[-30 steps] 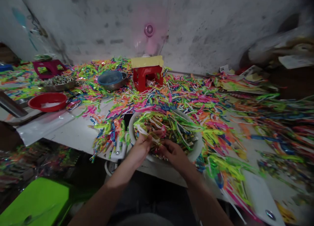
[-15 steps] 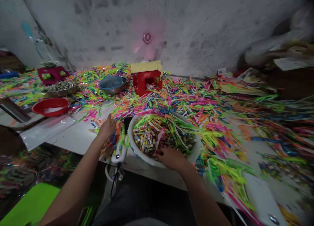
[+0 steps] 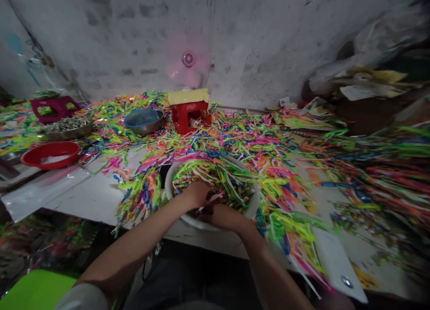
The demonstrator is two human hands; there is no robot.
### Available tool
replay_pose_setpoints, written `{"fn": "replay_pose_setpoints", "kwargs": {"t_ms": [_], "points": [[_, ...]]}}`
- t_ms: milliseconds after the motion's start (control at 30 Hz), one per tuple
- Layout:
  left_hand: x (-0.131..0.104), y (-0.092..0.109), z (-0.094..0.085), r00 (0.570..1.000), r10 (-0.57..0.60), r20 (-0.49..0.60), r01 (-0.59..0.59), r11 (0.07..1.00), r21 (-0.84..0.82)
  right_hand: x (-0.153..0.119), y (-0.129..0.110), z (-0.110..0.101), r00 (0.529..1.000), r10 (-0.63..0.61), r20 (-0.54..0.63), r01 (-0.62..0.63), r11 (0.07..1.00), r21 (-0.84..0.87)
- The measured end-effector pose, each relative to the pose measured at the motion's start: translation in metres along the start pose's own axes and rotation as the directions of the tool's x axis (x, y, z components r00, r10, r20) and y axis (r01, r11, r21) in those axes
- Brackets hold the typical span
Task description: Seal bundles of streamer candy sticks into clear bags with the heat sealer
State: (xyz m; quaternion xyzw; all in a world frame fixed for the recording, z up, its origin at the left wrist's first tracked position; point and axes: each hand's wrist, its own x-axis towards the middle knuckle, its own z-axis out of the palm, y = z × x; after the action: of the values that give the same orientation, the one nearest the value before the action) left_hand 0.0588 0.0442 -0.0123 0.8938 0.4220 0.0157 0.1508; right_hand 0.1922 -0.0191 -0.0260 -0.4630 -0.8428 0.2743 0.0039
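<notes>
A white basin (image 3: 255,207) in front of me holds many small, short colourful pieces, with neon green and white strips (image 3: 231,172) heaped over its far side. Inside the basin, over the near part of the pile, my left hand (image 3: 199,194) bends down with its fingers curled and mostly hidden. My right hand (image 3: 223,215) touches or nearly touches it from the near right, fingers closed. A small pinkish-white piece (image 3: 217,197) shows between the two hands; which hand grips it is unclear. The fingertips are dark and blurred.
Neon strips (image 3: 248,137) cover much of the table. Behind the basin stand a red stool (image 3: 183,117), a pink fan (image 3: 188,59) and a blue bowl (image 3: 141,117). A red basin (image 3: 72,160) is at left, a white flat object (image 3: 331,256) at right.
My left hand has come from the table left of the basin into it, beside my right hand. My right hand stays in the basin. The view has shifted to the right.
</notes>
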Motion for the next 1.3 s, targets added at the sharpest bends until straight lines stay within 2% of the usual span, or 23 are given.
{"fn": "replay_pose_setpoints", "kwargs": {"t_ms": [33, 100, 200, 267, 333, 400, 500, 600, 733, 800, 867, 933, 1000, 1067, 1133, 1233, 1300], "points": [[-0.001, 0.002, 0.000, 1.000, -0.027, -0.016, 0.027, 0.999, 0.020, 0.001, 0.001, 0.001, 1.000, -0.005, 0.008, 0.005, 1.000, 0.018], [-0.007, 0.000, -0.004, 0.992, -0.074, -0.099, 0.070, 0.997, -0.043, 0.001, 0.004, 0.002, 1.000, 0.018, 0.007, -0.018, 0.997, 0.071], [-0.024, -0.013, -0.014, 0.962, -0.159, -0.221, 0.078, 0.938, -0.339, 0.001, 0.006, 0.004, 0.997, 0.069, -0.044, -0.060, 0.983, 0.172], [-0.039, -0.020, -0.019, 0.955, -0.224, -0.195, 0.068, 0.805, -0.590, 0.000, 0.005, 0.003, 0.998, 0.054, -0.041, -0.043, 0.972, 0.230], [-0.055, -0.023, -0.020, 0.952, -0.276, -0.135, 0.070, 0.624, -0.778, 0.000, 0.004, 0.001, 1.000, 0.015, 0.016, -0.019, 0.963, 0.268], [-0.069, -0.022, -0.016, 0.933, -0.340, -0.119, 0.063, 0.480, -0.875, -0.001, 0.003, -0.002, 0.997, -0.015, 0.076, -0.008, 0.957, 0.288], [-0.084, -0.019, -0.008, 0.902, -0.405, -0.149, -0.020, 0.305, -0.952, 0.000, 0.005, -0.002, 0.993, -0.024, 0.116, -0.010, 0.958, 0.285], [-0.094, -0.021, 0.001, 0.922, -0.348, -0.169, -0.126, 0.143, -0.982, 0.003, 0.009, 0.001, 0.995, -0.012, 0.098, -0.018, 0.955, 0.296], [-0.104, -0.028, 0.012, 0.948, -0.215, -0.235, -0.241, -0.001, -0.970, 0.006, 0.012, 0.006, 0.997, 0.059, 0.055, -0.074, 0.932, 0.354], [-0.110, -0.030, 0.015, 0.944, -0.180, -0.276, -0.282, -0.003, -0.960, 0.006, 0.013, 0.007, 0.994, 0.101, 0.033, -0.106, 0.933, 0.345], [-0.115, -0.028, 0.014, 0.941, -0.160, -0.299, -0.293, 0.059, -0.954, 0.004, 0.014, 0.007, 0.991, 0.130, -0.015, -0.117, 0.930, 0.348], [-0.119, -0.024, 0.010, 0.940, -0.161, -0.301, -0.280, 0.141, -0.949, 0.002, 0.016, 0.006, 0.989, 0.121, -0.089, -0.074, 0.907, 0.415], [-0.122, -0.018, 0.004, 0.925, -0.215, -0.312, -0.268, 0.214, -0.939, -0.002, 0.018, 0.006, 0.978, 0.107, -0.180, 0.002, 0.854, 0.520], [-0.123, -0.013, 0.000, 0.895, -0.300, -0.331, -0.248, 0.284, -0.926, -0.005, 0.019, 0.005, 0.958, 0.113, -0.264, 0.072, 0.794, 0.603], [-0.125, -0.012, -0.001, 0.860, -0.383, -0.336, -0.202, 0.348, -0.915, -0.010, 0.019, 0.004, 0.941, 0.131, -0.312, 0.101, 0.772, 0.628], [-0.131, -0.012, 0.002, 0.782, -0.511, -0.356, -0.149, 0.402, -0.904, -0.017, 0.020, 0.003, 0.941, 0.157, -0.300, 0.049, 0.813, 0.580], [-0.138, -0.014, 0.004, 0.744, -0.560, -0.364, -0.141, 0.401, -0.905, -0.020, 0.025, 0.004, 0.929, 0.208, -0.306, -0.017, 0.850, 0.526]]}}
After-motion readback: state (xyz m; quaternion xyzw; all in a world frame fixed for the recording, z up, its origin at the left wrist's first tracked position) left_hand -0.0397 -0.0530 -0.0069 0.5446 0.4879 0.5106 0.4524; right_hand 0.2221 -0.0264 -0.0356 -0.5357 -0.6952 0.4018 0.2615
